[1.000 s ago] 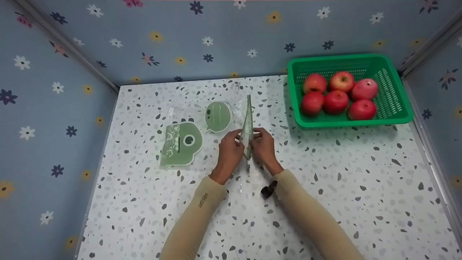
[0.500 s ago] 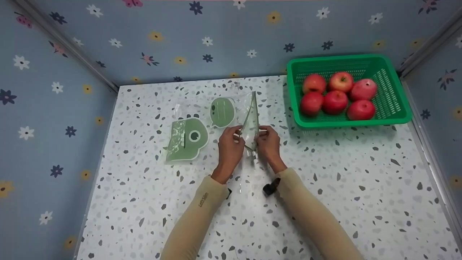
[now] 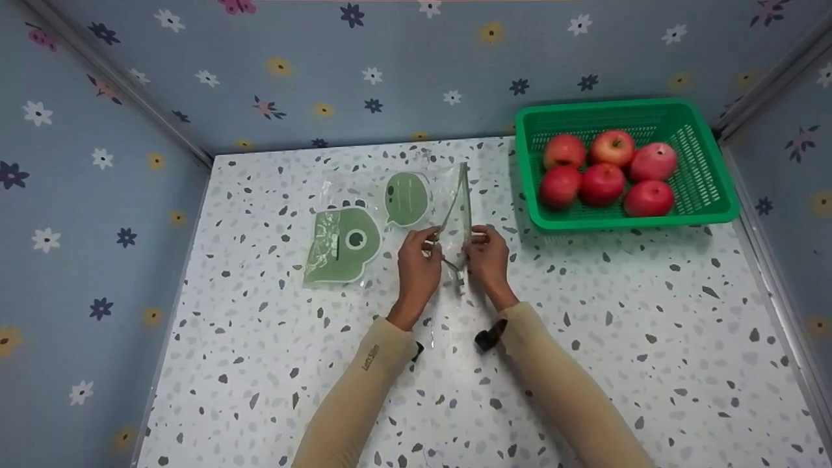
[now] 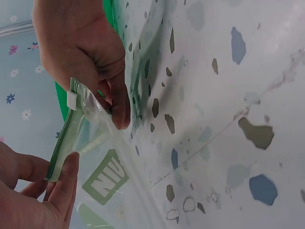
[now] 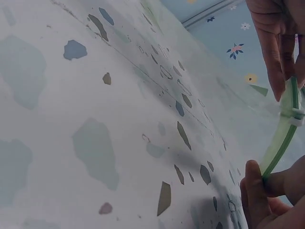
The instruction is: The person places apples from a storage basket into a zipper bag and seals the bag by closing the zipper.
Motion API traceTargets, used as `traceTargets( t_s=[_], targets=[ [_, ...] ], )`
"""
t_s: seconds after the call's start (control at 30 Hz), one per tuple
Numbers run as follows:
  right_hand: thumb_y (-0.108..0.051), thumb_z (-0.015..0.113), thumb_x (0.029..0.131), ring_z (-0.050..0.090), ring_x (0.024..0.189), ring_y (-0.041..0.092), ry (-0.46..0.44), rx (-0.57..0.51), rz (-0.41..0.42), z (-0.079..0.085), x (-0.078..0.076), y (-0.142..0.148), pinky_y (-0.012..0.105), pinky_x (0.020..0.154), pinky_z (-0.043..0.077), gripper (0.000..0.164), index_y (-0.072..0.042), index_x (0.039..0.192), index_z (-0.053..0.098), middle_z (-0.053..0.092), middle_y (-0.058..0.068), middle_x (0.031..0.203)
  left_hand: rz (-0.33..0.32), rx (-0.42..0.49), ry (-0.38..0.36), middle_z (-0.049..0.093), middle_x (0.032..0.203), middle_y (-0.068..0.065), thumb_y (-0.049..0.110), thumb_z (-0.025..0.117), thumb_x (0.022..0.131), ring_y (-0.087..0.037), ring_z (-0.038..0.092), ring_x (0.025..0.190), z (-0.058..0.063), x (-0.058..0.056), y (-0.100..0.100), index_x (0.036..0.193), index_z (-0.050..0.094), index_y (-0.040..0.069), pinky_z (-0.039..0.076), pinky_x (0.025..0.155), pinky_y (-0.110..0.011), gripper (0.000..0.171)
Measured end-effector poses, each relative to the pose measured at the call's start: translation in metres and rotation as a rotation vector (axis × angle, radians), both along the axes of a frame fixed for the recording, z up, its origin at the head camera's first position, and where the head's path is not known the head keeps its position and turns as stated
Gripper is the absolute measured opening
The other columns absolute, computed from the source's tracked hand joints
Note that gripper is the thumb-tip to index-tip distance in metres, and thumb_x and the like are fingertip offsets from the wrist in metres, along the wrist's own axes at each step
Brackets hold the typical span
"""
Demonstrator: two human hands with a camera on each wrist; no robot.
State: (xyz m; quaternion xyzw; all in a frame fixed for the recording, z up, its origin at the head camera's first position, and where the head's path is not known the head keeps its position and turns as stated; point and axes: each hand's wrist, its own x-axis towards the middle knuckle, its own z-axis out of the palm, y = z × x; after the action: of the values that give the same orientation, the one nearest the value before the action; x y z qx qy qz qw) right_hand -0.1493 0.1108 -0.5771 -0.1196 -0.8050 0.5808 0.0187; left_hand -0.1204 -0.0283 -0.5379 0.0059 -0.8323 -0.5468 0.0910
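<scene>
A clear zip bag (image 3: 356,257) with a green cartoon print lies on the speckled table, its mouth raised on the right side. My left hand (image 3: 419,270) pinches one lip of the mouth between thumb and fingers. The opposite lip is in the grip of my right hand (image 3: 489,260). Between the hands the mouth gapes as a narrow triangle. In the left wrist view, a white slider (image 4: 71,100) sits on the green zip strip (image 4: 62,136). The right wrist view shows the right hand's fingers (image 5: 255,191) pinching the strip below the slider.
A green plastic basket (image 3: 637,223) with several red apples (image 3: 602,184) stands at the back right of the table (image 3: 585,364). Flower-patterned blue panels (image 3: 312,71) enclose the table at the back and on both sides.
The bag's mouth has widened as the two lips were drawn apart. Both hands and the bag have shifted slightly to the right, and the bag a little toward the back.
</scene>
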Motion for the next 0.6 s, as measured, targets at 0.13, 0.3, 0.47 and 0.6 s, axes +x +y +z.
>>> traceTargets(
  t_s=[0.13, 0.3, 0.47, 0.6],
  targets=[
    [0.003, 0.063, 0.1, 0.074, 0.091, 0.037, 0.031, 0.0, 0.022, 0.0, 0.001, 0.002, 0.035, 0.071, 0.061, 0.031, 0.006, 0.13, 0.064, 0.073, 0.024, 0.109, -0.004, 0.004, -0.016, 0.068, 0.109, -0.017, -0.002, 0.062, 0.103, -0.03, 0.071, 0.094, -0.003, -0.002, 0.001, 0.125, 0.072, -0.003, 0.06, 0.078, -0.038, 0.025],
    [-0.001, 0.061, 0.102, 0.074, 0.098, 0.035, 0.063, 0.026, 0.057, 0.005, 0.002, 0.006, 0.042, 0.079, 0.063, 0.034, 0.006, 0.136, 0.061, 0.069, 0.022, 0.117, -0.004, 0.004, -0.037, 0.068, 0.108, -0.016, -0.001, 0.062, 0.102, -0.03, 0.071, 0.094, -0.005, -0.003, 0.002, 0.125, 0.072, -0.002, 0.059, 0.079, -0.04, 0.025],
    [-0.002, 0.066, 0.101, 0.072, 0.101, 0.035, 0.184, 0.159, 0.1, 0.012, 0.005, 0.013, 0.048, 0.087, 0.061, 0.035, 0.007, 0.135, 0.061, 0.067, 0.024, 0.12, -0.005, -0.003, -0.048, 0.069, 0.109, -0.017, -0.002, 0.063, 0.102, -0.03, 0.071, 0.095, -0.005, -0.005, 0.003, 0.124, 0.072, -0.002, 0.059, 0.079, -0.04, 0.025],
    [-0.002, 0.069, 0.1, 0.071, 0.101, 0.037, 0.282, 0.255, 0.13, 0.021, 0.008, 0.018, 0.048, 0.087, 0.061, 0.034, 0.007, 0.132, 0.062, 0.066, 0.026, 0.12, -0.013, -0.003, -0.046, 0.069, 0.11, -0.017, -0.002, 0.063, 0.102, -0.03, 0.071, 0.095, -0.005, -0.004, 0.003, 0.125, 0.072, -0.003, 0.06, 0.078, -0.038, 0.025]
  ],
)
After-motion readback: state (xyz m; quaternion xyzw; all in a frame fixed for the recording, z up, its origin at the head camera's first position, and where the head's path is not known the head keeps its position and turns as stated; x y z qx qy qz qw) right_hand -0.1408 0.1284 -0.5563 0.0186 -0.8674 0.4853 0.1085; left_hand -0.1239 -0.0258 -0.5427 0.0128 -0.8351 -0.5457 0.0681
